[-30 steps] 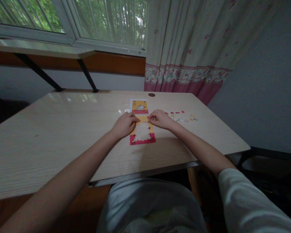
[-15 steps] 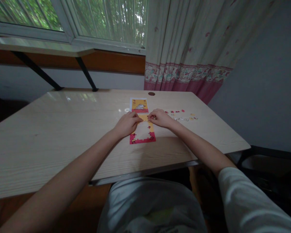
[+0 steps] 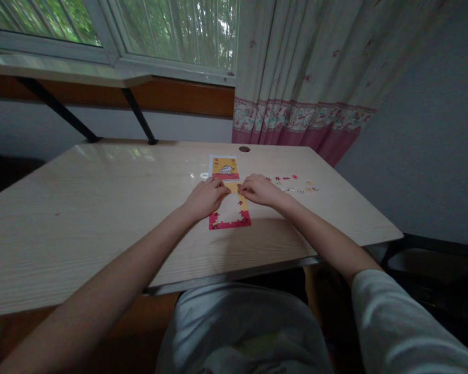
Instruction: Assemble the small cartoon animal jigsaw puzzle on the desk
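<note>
A small jigsaw frame (image 3: 230,212) with a yellow and red border and an unfilled white middle lies on the wooden desk (image 3: 101,208). My left hand (image 3: 205,198) rests on its upper left edge, fingers curled and pressed on the pieces there. My right hand (image 3: 260,189) sits at the upper right edge, fingers pinched together near the top border; what they hold is too small to make out. A picture card (image 3: 224,168) with a yellow and red design lies just beyond the frame.
Several loose puzzle pieces (image 3: 294,185) are scattered on the desk to the right of my right hand. A round cable hole (image 3: 244,149) sits at the desk's far edge. A curtain (image 3: 304,78) and a window (image 3: 140,31) are behind the desk.
Both hands stay at the top of the puzzle frame with only slight finger shifts. The view has tilted a little.
</note>
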Motion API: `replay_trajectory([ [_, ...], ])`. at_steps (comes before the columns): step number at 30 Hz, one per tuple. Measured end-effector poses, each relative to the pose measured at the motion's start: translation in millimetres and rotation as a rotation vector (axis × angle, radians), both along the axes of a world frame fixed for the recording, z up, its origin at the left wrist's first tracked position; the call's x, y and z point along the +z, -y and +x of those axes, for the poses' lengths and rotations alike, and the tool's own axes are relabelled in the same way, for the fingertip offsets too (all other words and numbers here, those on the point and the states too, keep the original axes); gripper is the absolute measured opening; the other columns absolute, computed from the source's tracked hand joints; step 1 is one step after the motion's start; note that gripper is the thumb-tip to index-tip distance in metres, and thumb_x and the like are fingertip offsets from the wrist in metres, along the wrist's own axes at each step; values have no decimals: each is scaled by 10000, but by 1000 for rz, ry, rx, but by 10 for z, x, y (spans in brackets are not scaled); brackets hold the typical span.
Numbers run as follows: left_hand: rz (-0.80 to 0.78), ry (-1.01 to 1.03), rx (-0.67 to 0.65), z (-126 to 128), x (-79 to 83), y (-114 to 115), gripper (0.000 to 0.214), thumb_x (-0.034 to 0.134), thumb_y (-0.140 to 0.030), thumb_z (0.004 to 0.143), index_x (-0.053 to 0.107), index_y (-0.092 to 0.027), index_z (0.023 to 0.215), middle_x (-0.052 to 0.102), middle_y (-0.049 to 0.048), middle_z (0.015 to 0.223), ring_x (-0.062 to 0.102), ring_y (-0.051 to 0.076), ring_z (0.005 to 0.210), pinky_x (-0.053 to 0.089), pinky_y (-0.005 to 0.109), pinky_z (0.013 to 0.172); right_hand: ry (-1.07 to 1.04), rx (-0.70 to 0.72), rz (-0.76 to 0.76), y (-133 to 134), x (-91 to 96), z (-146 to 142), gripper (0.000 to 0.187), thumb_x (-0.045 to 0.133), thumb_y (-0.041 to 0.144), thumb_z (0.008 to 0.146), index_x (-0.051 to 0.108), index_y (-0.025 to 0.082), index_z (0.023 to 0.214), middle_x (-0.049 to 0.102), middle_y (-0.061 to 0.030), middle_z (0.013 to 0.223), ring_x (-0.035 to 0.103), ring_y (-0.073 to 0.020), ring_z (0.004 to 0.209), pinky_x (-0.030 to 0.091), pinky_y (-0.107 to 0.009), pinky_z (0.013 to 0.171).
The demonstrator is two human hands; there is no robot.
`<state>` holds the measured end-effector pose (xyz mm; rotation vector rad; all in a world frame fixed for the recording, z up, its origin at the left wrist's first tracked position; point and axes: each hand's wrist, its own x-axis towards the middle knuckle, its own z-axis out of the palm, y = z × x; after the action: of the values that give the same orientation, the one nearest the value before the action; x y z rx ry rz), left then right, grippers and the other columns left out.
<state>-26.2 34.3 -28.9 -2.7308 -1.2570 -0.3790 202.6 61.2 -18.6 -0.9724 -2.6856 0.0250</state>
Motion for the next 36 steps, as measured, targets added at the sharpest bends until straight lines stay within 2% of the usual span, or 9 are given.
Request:
replay_trajectory([
  [5, 3, -23, -3, -8, 9, -4, 342, 418, -176, 916, 687, -203, 1125, 653, 102, 1071, 555, 252, 990, 450, 383, 854, 69, 28, 25, 46, 26, 5, 243, 511, 211, 920, 735, 156, 994, 727, -94, 977, 601, -187, 881, 397, -310, 844],
  [17, -10, -34, -2, -3, 19, 8, 354, 417, -167, 912, 673, -191, 1156, 657, 102, 1099, 553, 257, 1012, 441, 383, 870, 97, 22, 13, 65, 53, -3, 268, 495, 213, 933, 733, 140, 1033, 726, -104, 989, 602, -188, 896, 399, -304, 841],
  [28, -2, -60, 12, 13, 10, 10, 347, 413, -203, 947, 661, -193, 1189, 638, 114, 1098, 537, 272, 1021, 436, 391, 842, 155, -32, -1, 129, 125, -58, 294, 465, 187, 935, 729, 143, 1056, 715, -115, 1023, 596, -201, 925, 401, -311, 845],
  [36, 45, -139, 17, 49, 86, 64, 297, 442, -215, 954, 666, -213, 1149, 642, 112, 1077, 521, 288, 1046, 411, 383, 797, 185, -60, 5, 175, 152, -97, 301, 450, 197, 952, 716, 140, 1081, 704, -122, 1023, 588, -199, 914, 386, -311, 838],
])
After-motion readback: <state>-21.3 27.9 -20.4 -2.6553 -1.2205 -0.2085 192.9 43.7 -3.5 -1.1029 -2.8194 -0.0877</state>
